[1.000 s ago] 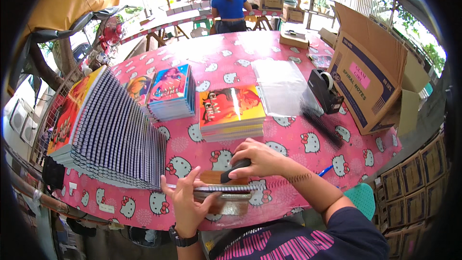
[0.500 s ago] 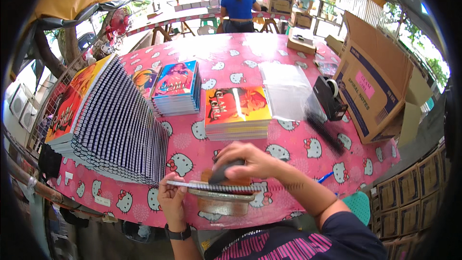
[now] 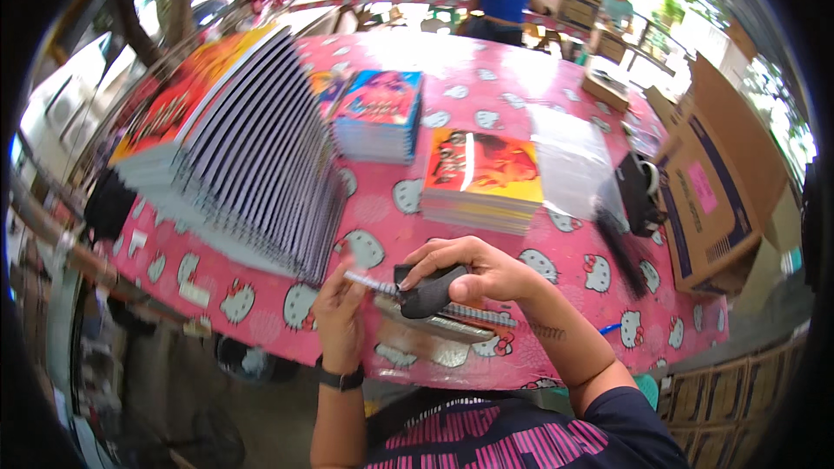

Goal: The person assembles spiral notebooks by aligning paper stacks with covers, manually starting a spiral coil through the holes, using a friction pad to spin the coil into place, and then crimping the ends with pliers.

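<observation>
A notebook [image 3: 482, 318] is held on edge, spine up, over a low metal-sided block [image 3: 443, 330]. My left hand [image 3: 339, 308] pinches its left end, fingertips partly blurred. Wrapped round a black rounded hand tool [image 3: 434, 293], my right hand [image 3: 482, 267] holds it against the spine, close to my left fingers. The tool's exact kind is not clear, and it hides part of the spine. A thin dark coil [image 3: 547, 331] sticks out past the notebook's right end, by my right forearm.
A tall stack of spiral notebooks [image 3: 261, 139] stands left. Beyond my hands are blue-covered books [image 3: 378, 117] and red-yellow books [image 3: 482, 178]. To the right lie plastic sleeves [image 3: 569, 156], dark coils [image 3: 621, 252], a tape dispenser [image 3: 638, 195], a blue pen [image 3: 611, 328] and a cardboard box [image 3: 717, 208].
The black tool has moved left along the spine, nearer my left fingers. The notebook now slopes down to the right. The whole view has shifted and tilted.
</observation>
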A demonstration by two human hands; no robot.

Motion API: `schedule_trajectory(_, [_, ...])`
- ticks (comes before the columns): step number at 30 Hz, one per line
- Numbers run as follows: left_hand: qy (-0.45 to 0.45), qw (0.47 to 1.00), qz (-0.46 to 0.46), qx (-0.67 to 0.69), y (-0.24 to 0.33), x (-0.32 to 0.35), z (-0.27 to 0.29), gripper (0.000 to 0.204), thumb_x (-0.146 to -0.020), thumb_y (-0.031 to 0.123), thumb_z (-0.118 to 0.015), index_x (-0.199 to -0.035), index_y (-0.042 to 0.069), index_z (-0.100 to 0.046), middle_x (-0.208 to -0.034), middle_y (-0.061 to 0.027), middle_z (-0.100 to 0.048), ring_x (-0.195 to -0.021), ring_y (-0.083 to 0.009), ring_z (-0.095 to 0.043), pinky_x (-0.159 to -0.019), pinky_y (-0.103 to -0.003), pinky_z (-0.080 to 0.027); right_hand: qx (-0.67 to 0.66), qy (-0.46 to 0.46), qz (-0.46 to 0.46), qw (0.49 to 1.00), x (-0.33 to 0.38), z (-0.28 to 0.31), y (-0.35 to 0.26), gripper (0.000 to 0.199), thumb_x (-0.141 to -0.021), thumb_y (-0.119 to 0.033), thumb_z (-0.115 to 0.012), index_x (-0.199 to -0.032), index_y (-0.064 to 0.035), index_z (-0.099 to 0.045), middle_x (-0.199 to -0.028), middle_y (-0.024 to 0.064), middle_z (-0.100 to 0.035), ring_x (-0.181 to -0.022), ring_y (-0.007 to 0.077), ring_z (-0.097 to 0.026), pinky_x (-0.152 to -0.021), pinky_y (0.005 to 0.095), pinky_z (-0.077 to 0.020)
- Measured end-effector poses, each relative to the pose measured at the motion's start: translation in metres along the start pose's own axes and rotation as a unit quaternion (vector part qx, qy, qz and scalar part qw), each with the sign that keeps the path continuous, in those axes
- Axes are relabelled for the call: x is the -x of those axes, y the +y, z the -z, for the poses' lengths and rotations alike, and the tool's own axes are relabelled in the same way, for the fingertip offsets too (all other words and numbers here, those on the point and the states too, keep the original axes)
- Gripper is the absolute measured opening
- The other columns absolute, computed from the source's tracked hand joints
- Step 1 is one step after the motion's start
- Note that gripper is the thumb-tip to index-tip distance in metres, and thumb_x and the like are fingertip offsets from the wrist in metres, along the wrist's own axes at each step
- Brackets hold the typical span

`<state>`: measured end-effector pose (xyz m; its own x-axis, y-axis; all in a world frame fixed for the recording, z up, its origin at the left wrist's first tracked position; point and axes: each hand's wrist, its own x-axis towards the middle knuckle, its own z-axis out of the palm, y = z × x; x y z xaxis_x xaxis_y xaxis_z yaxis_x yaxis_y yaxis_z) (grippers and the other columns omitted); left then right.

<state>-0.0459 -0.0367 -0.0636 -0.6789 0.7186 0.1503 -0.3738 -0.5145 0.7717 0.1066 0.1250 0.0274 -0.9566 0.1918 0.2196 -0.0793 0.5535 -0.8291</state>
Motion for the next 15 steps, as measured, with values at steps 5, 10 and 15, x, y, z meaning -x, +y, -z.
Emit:
schedule_trajectory(5, [-0.011,1.000,0.005,-0.016,0.001,0.000,0.003,0.035,-0.089,0.001,-0.059,-0.123,-0.002,-0.055,-0.109,-0.0080,-0.062,-0.093,-0.0127,-0.059,-0.085,-0.026,-0.047,-0.096,0.031,0.011,0.995,-0.008,-0.004,0.014,0.042,-0.079,-0.040,-0.066,-0.098,-0.0029,-0.069,-0.100,0.0148,-0.065,-0.102,0.0290,-0.058,-0.091,0.0380,-0.0435])
schedule_trajectory(10, [-0.001,0.998,-0.008,-0.069,-0.002,0.005,0.006,0.034,-0.089,0.002,-0.059,-0.123,-0.002,-0.057,-0.103,-0.0040,-0.060,-0.091,-0.0100,-0.057,-0.084,-0.024,-0.045,0.057,0.014,-0.093,0.994,-0.025,-0.003,0.004,0.048,-0.080,-0.044,-0.064,-0.098,0.0000,-0.067,-0.098,0.0135,-0.066,-0.101,0.0258,-0.058,-0.091,0.0378,-0.0428])
schedule_trajectory(15, [-0.007,0.997,0.007,-0.072,-0.003,0.002,0.007,0.033,-0.088,0.001,-0.061,-0.121,-0.001,-0.059,-0.098,0.0000,-0.058,-0.092,-0.0083,-0.055,-0.083,-0.023,-0.043,-0.064,-0.006,-0.126,0.990,-0.020,-0.016,0.013,0.046,-0.080,-0.041,-0.067,-0.107,-0.0040,-0.063,-0.102,0.0129,-0.063,-0.100,0.0265,-0.056,-0.093,0.0380,-0.0407])
